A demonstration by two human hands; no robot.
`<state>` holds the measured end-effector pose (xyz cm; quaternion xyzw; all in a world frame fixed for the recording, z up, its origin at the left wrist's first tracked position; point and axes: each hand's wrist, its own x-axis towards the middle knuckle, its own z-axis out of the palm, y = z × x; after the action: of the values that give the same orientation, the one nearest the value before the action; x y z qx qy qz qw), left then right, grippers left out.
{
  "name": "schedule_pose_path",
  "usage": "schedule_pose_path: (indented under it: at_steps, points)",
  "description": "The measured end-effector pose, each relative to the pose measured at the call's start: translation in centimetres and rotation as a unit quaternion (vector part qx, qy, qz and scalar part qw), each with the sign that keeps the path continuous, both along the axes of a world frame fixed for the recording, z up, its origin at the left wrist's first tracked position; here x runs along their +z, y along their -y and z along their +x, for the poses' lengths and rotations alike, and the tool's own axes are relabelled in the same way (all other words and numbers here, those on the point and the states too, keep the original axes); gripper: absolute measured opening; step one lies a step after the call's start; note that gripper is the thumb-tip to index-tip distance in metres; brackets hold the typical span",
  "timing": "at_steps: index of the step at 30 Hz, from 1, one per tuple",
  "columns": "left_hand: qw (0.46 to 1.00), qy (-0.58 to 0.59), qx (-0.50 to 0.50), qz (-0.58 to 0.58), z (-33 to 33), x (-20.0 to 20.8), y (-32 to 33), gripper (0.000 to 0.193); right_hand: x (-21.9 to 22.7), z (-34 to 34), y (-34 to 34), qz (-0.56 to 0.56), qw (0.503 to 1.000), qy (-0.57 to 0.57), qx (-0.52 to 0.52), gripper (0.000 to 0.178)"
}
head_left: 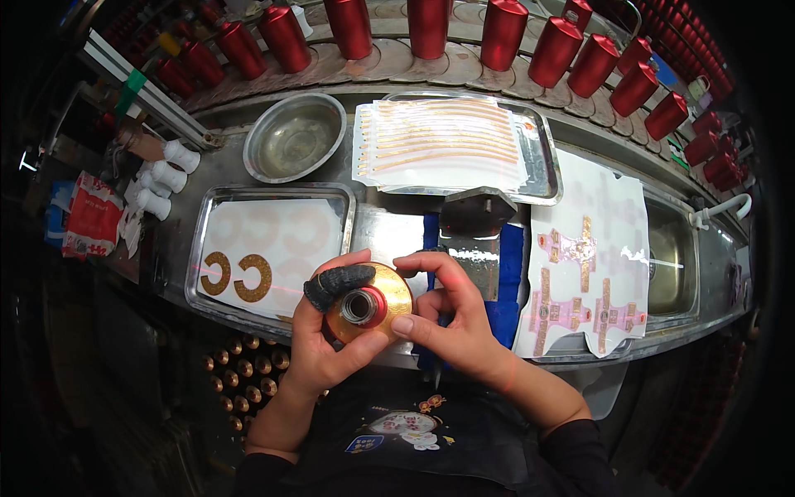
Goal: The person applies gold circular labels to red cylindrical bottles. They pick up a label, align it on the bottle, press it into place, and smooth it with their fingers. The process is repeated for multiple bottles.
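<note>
A red bottle with a gold shoulder (397,286) is held in front of my body, its bare threaded neck pointing up at me. My left hand (319,352) wraps round its left side, thumb on the near edge. A black knitted finger cover (339,282) on one left finger lies across the gold shoulder. My right hand (455,323) is at the bottle's right side, thumb pressed on the gold rim and index finger bent near the far edge. To the left, two gold C-shaped decals (252,278) lie on white sheets in a metal tray (199,248).
Behind are a metal bowl (296,137) and a tray (546,157) of sheets with gold strips. A metal block (476,211) stands on blue cloth (512,257). Pink-and-gold decal sheets (588,282) lie beside a sink (672,257). Red bottles (505,37) line a conveyor beyond.
</note>
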<state>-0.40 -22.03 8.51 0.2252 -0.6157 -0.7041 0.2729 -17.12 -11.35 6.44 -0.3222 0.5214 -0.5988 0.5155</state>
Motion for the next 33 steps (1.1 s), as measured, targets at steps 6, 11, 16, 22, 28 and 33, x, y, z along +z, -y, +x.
schedule_pose_path:
  at_steps: [6, 11, 16, 22, 28, 33]
  points:
    - [1.000, -0.010, 0.003, -0.009, 0.0, 0.0, 0.0, 0.070, -0.1, -0.1, 0.1, 0.004, 0.998, 0.062, -0.005, 0.051]
    - [1.000, 0.002, 0.016, -0.005, 0.0, -0.2, -0.2, 0.066, 0.1, 0.1, 0.4, 0.003, 0.995, 0.096, -0.011, 0.044]
    - [1.000, 0.009, 0.023, -0.001, 0.0, -0.3, -0.3, 0.063, 0.0, 0.2, 0.4, 0.002, 0.996, 0.083, -0.020, 0.039]
    - [1.000, 0.008, 0.028, -0.012, 0.1, -0.6, -0.3, 0.059, -0.7, 0.4, 0.3, 0.016, 0.997, 0.069, -0.027, 0.039]
    - [0.999, -0.002, 0.013, -0.034, 0.2, -0.8, -0.1, 0.064, 0.1, -2.8, 0.5, 0.111, 0.913, 0.350, -0.180, 0.027]
    - [1.000, -0.008, -0.013, -0.015, 0.6, -0.8, 0.4, 0.069, 3.5, -0.9, -1.9, -0.008, 0.990, -0.096, -0.104, 0.051]
